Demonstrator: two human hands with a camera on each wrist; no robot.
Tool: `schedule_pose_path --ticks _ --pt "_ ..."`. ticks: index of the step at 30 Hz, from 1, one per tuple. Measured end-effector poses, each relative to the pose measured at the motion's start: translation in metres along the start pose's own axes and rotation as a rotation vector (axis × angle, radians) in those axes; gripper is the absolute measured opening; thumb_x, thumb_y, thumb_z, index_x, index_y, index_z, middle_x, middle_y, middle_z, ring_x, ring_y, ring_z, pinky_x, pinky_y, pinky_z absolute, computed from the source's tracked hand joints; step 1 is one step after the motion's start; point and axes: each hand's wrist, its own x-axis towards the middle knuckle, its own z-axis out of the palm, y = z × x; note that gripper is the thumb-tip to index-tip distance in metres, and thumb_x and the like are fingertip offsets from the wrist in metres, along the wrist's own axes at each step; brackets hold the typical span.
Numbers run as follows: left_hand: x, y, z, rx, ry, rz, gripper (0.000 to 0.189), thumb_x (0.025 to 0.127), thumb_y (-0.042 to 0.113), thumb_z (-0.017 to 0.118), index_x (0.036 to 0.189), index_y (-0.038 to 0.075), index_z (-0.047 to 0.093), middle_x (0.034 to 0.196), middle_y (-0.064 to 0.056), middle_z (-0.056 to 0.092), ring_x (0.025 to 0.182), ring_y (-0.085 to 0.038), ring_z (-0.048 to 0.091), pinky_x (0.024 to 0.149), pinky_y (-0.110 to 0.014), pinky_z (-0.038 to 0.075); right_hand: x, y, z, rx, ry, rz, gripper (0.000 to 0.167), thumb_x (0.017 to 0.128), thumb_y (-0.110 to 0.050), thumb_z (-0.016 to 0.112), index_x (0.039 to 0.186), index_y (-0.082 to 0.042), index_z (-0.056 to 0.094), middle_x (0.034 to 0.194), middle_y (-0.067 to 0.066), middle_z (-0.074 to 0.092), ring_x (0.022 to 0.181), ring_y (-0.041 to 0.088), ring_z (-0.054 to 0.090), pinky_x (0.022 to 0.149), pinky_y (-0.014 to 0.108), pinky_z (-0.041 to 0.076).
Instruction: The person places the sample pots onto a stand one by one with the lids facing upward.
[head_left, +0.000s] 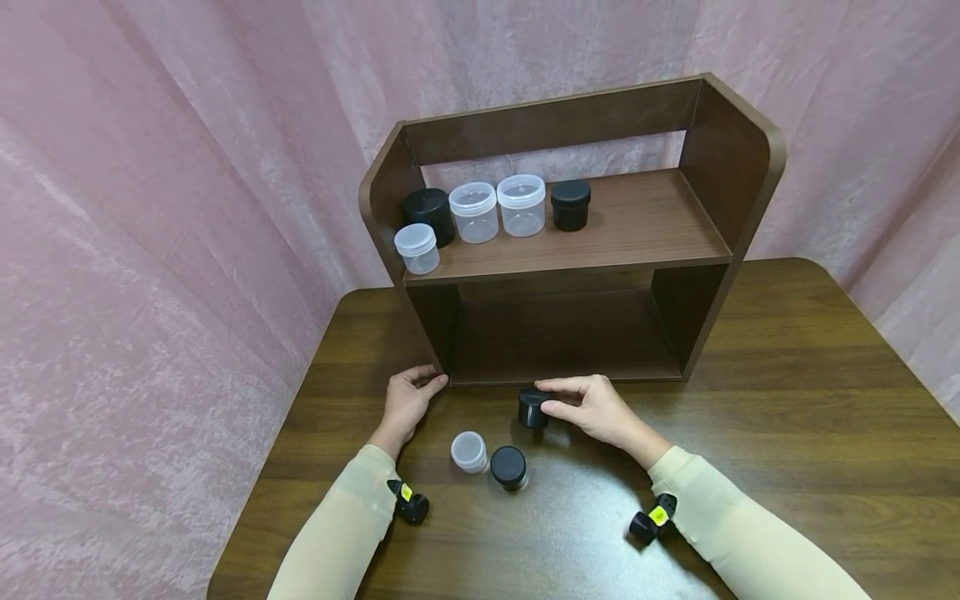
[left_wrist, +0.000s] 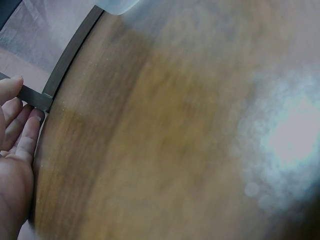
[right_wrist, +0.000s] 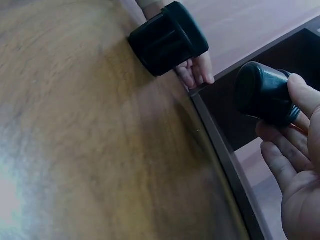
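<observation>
My right hand pinches a small black screw-lid jar between thumb and fingers, in front of the shelf's lower opening. In the right wrist view the held jar is tilted, its ridged lid rim beside the fingers. My left hand holds the lower left front corner of the brown wooden shelf, thumb at the front edge and fingers along the outer side. Between the hands stand a clear jar with a white lid and a black-lidded jar, close together on the table.
On the upper board stand a larger black jar, a small clear jar, two larger clear jars and a small black jar. The wooden table carries the shelf; a pink curtain hangs behind.
</observation>
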Motion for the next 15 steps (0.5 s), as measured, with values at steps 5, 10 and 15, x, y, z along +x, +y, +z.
schedule_pose_path --ticks 5,10,15 --pt "0.0 0.0 0.0 0.004 0.003 0.002 0.031 0.083 0.018 0.077 0.107 0.002 0.07 0.103 -0.011 0.069 0.096 -0.02 0.063 0.076 -0.023 0.049 0.0 -0.034 -0.006 0.014 -0.014 -0.015 0.032 0.087 -0.006 0.07 0.118 0.005 0.065 0.118 0.017 0.065 0.112 0.028 0.059 0.087 0.029 0.05" --pt "0.0 0.001 0.0 0.001 0.003 -0.001 0.031 0.083 0.018 0.077 0.108 0.002 0.07 0.104 -0.011 0.069 0.096 -0.02 0.063 0.076 -0.022 0.049 0.003 -0.048 -0.013 0.01 -0.008 -0.02 0.033 0.087 -0.005 0.07 0.118 0.005 0.065 0.119 0.018 0.064 0.111 0.028 0.06 0.084 0.023 0.05" --pt "0.001 0.0 0.0 0.0 0.003 -0.002 0.029 0.083 0.018 0.077 0.106 0.002 0.07 0.102 -0.011 0.069 0.096 -0.02 0.063 0.076 -0.023 0.049 0.008 -0.061 -0.019 -0.009 0.01 -0.068 0.032 0.086 -0.003 0.071 0.117 0.005 0.065 0.119 0.018 0.064 0.11 0.029 0.061 0.084 0.025 0.05"
